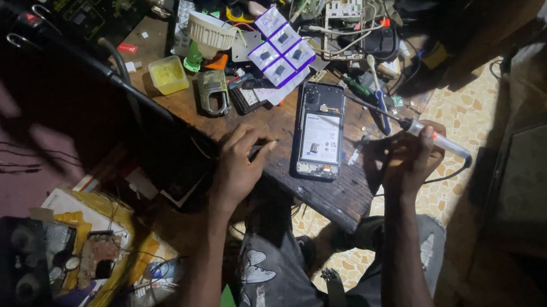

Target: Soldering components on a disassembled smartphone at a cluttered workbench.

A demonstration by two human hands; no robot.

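Note:
An opened phone point(319, 132) lies back-up on the dark wooden bench point(340, 193), its battery and inner boards showing. My right hand point(413, 155) grips a soldering iron point(436, 139) by its white and orange handle, the thin tip pointing up-left toward the phone's top right corner. My left hand point(239, 164) rests on the bench to the left of the phone, fingers curled around a small dark object that I cannot make out.
A strip of purple-edged packets point(281, 46) lies beyond the phone. A yellow tub point(168, 74), a white ribbed cap point(210, 31), a blue-handled screwdriver point(379, 98), circuit boards and tangled wires point(341, 14) crowd the far bench. Tiled floor point(469, 108) lies to the right.

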